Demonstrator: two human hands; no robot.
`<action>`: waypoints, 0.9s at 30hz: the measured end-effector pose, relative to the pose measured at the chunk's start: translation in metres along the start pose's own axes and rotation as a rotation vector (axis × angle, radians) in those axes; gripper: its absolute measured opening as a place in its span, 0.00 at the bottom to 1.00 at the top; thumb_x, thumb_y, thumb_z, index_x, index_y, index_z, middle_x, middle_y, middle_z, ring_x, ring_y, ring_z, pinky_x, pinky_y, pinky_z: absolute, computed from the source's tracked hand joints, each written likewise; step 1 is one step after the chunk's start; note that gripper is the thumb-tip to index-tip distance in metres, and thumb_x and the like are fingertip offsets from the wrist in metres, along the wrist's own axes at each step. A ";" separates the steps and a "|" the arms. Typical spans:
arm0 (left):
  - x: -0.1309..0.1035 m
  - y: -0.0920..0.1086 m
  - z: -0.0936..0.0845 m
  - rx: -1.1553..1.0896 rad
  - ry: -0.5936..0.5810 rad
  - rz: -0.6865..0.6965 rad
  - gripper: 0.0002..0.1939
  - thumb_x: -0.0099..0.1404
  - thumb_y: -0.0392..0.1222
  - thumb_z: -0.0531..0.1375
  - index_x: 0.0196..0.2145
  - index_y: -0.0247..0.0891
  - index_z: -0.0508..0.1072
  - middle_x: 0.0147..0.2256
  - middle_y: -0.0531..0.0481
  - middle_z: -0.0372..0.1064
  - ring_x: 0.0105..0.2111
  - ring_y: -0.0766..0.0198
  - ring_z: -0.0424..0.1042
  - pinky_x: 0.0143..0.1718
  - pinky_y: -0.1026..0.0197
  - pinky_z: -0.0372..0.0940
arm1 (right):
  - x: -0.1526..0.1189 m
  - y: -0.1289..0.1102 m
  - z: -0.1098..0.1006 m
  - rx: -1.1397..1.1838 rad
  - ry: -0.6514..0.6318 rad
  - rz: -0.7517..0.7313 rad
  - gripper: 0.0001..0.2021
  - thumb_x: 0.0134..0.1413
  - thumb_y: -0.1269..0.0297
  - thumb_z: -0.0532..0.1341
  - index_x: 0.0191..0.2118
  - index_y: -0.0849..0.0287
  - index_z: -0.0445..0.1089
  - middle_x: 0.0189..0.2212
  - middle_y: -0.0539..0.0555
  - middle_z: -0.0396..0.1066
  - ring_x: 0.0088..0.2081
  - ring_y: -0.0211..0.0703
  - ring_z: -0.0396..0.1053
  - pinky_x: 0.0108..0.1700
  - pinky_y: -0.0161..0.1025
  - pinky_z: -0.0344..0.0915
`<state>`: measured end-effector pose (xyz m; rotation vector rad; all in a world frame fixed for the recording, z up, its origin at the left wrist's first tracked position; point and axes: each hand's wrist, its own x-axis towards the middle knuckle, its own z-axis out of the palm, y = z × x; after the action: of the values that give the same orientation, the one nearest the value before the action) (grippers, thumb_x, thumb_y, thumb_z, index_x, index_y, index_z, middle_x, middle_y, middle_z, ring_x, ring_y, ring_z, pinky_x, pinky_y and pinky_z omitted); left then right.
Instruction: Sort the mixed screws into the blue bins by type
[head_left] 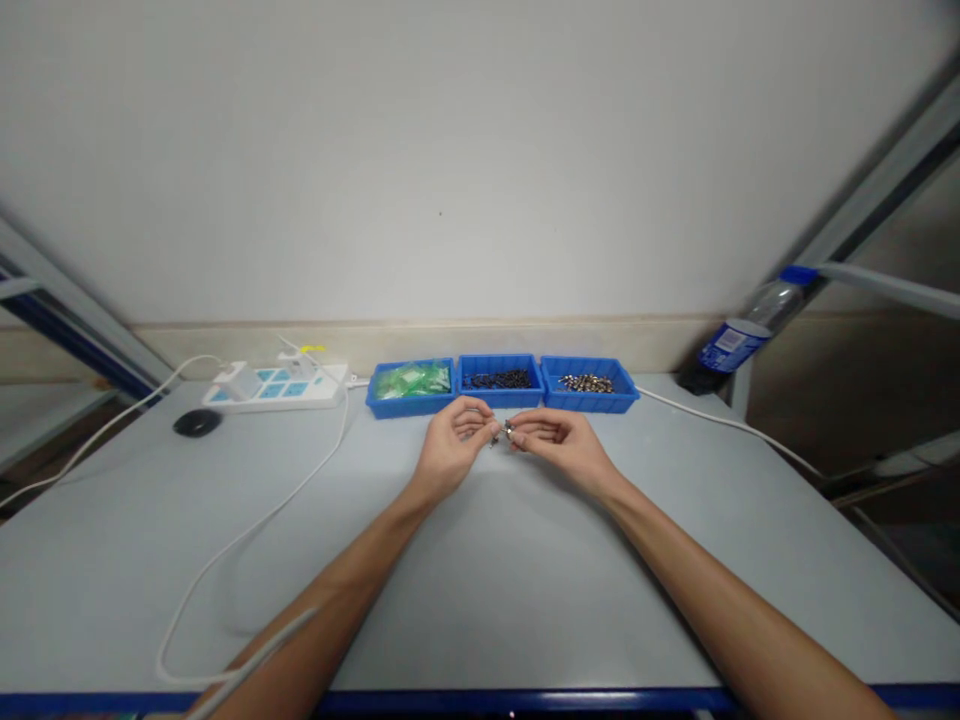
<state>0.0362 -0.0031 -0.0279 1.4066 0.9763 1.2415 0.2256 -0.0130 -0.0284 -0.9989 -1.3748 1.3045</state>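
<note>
My left hand (452, 447) is closed in a pinch on a small dark metal part (494, 438), its kind too small to make out. Facing it, my right hand (564, 446) pinches a small shiny metal piece (508, 428). The two parts meet or nearly meet between the fingertips, just above the table. Behind the hands stand three blue bins in a row. Green and clear plastic packets (412, 380) fill the left one, dark small parts like screws (499, 379) lie in the middle one, and gold and silver metal pieces (587, 383) in the right one.
At the back left lies a white power strip (315, 390) with plugged-in adapters, near a black round object (197, 423). A white cable (247, 535) loops across the table and over my left forearm. A bottle with a blue cap (742, 335) leans at the back right.
</note>
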 end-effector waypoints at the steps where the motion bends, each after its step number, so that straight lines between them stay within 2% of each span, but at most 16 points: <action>1: 0.000 0.000 0.001 -0.009 0.010 0.000 0.15 0.55 0.43 0.70 0.35 0.37 0.70 0.30 0.52 0.74 0.33 0.65 0.76 0.39 0.63 0.69 | 0.000 0.000 0.001 0.020 -0.004 0.001 0.17 0.41 0.56 0.75 0.38 0.58 0.80 0.33 0.56 0.81 0.33 0.46 0.79 0.41 0.42 0.73; 6: -0.001 -0.001 0.004 -0.077 0.045 -0.005 0.18 0.53 0.45 0.72 0.34 0.38 0.68 0.29 0.53 0.75 0.32 0.65 0.77 0.39 0.63 0.69 | -0.001 -0.004 0.005 0.091 -0.005 0.021 0.17 0.40 0.56 0.76 0.37 0.58 0.80 0.30 0.56 0.81 0.32 0.45 0.79 0.40 0.42 0.73; 10: -0.001 0.000 0.005 -0.114 0.037 -0.010 0.20 0.51 0.46 0.73 0.33 0.37 0.68 0.29 0.53 0.75 0.31 0.65 0.77 0.38 0.64 0.70 | -0.001 -0.003 0.009 0.199 0.012 0.067 0.16 0.40 0.57 0.76 0.36 0.58 0.80 0.27 0.54 0.80 0.29 0.41 0.76 0.37 0.39 0.71; 15: 0.000 0.001 0.005 -0.080 0.014 -0.012 0.21 0.50 0.49 0.73 0.31 0.37 0.68 0.28 0.52 0.74 0.32 0.65 0.77 0.39 0.63 0.71 | -0.003 -0.004 0.009 0.308 -0.023 0.105 0.15 0.41 0.60 0.76 0.36 0.59 0.79 0.28 0.53 0.79 0.28 0.38 0.74 0.36 0.36 0.70; 18: -0.001 0.002 0.004 -0.032 -0.015 0.020 0.18 0.53 0.48 0.72 0.33 0.37 0.69 0.30 0.51 0.75 0.33 0.63 0.77 0.40 0.61 0.72 | -0.003 -0.007 0.007 0.353 -0.037 0.147 0.14 0.40 0.61 0.76 0.36 0.59 0.80 0.28 0.52 0.79 0.28 0.37 0.74 0.36 0.36 0.70; 21: -0.002 0.002 0.000 0.128 -0.043 0.115 0.12 0.60 0.46 0.67 0.36 0.36 0.72 0.34 0.48 0.77 0.36 0.61 0.78 0.43 0.59 0.73 | -0.002 -0.009 0.002 0.349 -0.015 0.157 0.14 0.38 0.62 0.76 0.35 0.59 0.80 0.27 0.53 0.79 0.27 0.37 0.74 0.35 0.36 0.70; 23: -0.003 0.001 -0.004 0.346 -0.072 0.218 0.07 0.65 0.42 0.63 0.40 0.36 0.75 0.39 0.45 0.79 0.39 0.59 0.78 0.47 0.55 0.72 | 0.001 -0.011 -0.001 0.339 0.024 0.129 0.15 0.37 0.61 0.76 0.34 0.59 0.80 0.26 0.52 0.78 0.27 0.38 0.73 0.34 0.36 0.70; 27: -0.003 -0.008 -0.014 0.793 -0.229 0.478 0.13 0.68 0.34 0.57 0.48 0.38 0.76 0.49 0.42 0.77 0.51 0.53 0.74 0.57 0.47 0.67 | 0.007 -0.011 -0.009 0.331 0.222 0.042 0.17 0.34 0.60 0.77 0.34 0.59 0.79 0.26 0.52 0.79 0.26 0.38 0.74 0.36 0.38 0.72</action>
<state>0.0227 -0.0021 -0.0366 2.4556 1.0535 1.0107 0.2334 -0.0056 -0.0167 -0.9160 -0.9384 1.3547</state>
